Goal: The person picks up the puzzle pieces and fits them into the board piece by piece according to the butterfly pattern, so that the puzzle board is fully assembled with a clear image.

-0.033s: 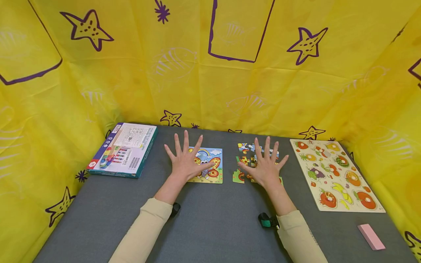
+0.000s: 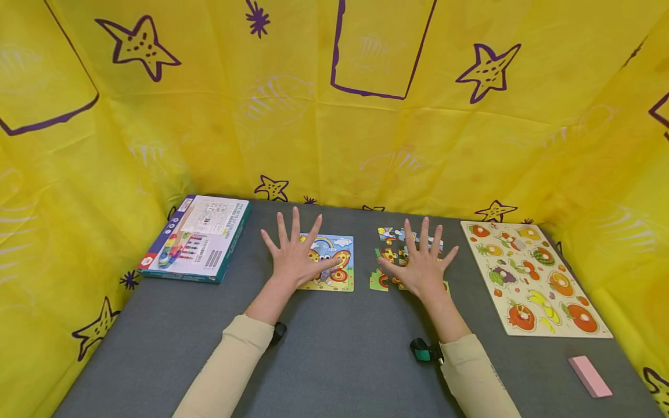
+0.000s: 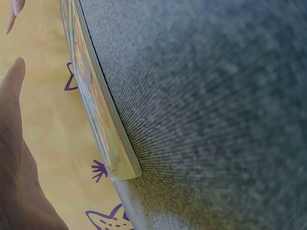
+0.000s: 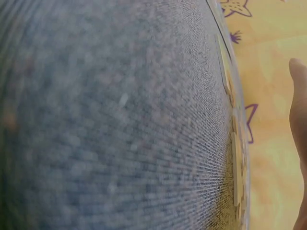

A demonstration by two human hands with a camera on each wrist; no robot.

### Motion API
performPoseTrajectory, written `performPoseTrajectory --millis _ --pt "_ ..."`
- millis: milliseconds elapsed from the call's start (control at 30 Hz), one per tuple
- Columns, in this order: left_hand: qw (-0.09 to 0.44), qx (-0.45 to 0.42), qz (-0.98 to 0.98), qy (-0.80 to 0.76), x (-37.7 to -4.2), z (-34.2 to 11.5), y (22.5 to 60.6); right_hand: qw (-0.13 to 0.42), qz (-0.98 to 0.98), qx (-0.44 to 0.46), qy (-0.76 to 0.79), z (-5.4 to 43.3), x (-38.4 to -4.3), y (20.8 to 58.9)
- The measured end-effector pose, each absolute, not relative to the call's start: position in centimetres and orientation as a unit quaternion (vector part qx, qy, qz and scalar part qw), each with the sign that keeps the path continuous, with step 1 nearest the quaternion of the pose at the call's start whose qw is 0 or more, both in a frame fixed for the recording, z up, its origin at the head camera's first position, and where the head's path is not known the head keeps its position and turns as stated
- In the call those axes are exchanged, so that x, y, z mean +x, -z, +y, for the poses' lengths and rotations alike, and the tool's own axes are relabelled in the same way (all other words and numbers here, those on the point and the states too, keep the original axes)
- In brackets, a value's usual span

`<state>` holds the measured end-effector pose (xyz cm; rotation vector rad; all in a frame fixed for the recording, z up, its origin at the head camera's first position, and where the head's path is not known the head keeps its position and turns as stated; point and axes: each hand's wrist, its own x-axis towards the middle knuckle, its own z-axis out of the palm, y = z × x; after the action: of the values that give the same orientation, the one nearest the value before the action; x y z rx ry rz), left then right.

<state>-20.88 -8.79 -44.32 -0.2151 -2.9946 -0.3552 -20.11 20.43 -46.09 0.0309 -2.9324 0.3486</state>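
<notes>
My left hand (image 2: 295,261) is spread with straight fingers above the left part of a butterfly picture board (image 2: 342,278), hiding some of it. In the left wrist view a gap shows between that hand (image 3: 17,158) and the board (image 3: 103,110). To the right, my right hand (image 2: 420,267) is also spread, over several loose jigsaw pieces (image 2: 379,280), covering many of them. The right wrist view shows the pieces (image 4: 236,167) lying flat on the cloth, with the thumb (image 4: 300,96) apart from them. Both hands hold nothing.
A boxed toy set (image 2: 195,238) lies at the left back. At the right is a fruit peg puzzle board (image 2: 533,278), with a pink block (image 2: 590,376) in front of it. A grey cloth (image 2: 334,360) covers the table, and yellow patterned curtains (image 2: 324,145) enclose it.
</notes>
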Motion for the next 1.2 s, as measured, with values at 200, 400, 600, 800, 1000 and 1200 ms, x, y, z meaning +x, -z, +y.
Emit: performPoseTrajectory --millis 200,400,600,800,1000,1200 --pt "0.057 -0.073 -0.989 0.112 -20.9 -9.1 44.3 0.083 -0.989 0.011 -0.119 20.4 -20.0 46.2" --pt "0.046 -0.072 -0.989 0.121 -20.8 -9.3 44.2 0.081 -0.989 0.013 -0.122 20.5 -20.0 46.2" --pt "0.041 -0.076 -0.986 0.141 -20.7 -9.5 44.5 0.075 -0.989 0.02 -0.13 20.4 -20.0 46.4" --pt "0.025 -0.094 -0.979 0.179 -20.5 -10.2 44.8 0.068 -0.983 0.047 -0.165 20.2 -20.5 46.3" --pt "-0.026 -0.127 -0.951 0.28 -19.9 -11.7 45.2 0.079 -0.965 0.104 -0.229 20.4 -21.6 46.2" --pt "-0.103 -0.153 -0.91 0.372 -19.7 -13.6 46.0 0.057 -0.938 0.139 -0.313 20.7 -23.2 46.1"
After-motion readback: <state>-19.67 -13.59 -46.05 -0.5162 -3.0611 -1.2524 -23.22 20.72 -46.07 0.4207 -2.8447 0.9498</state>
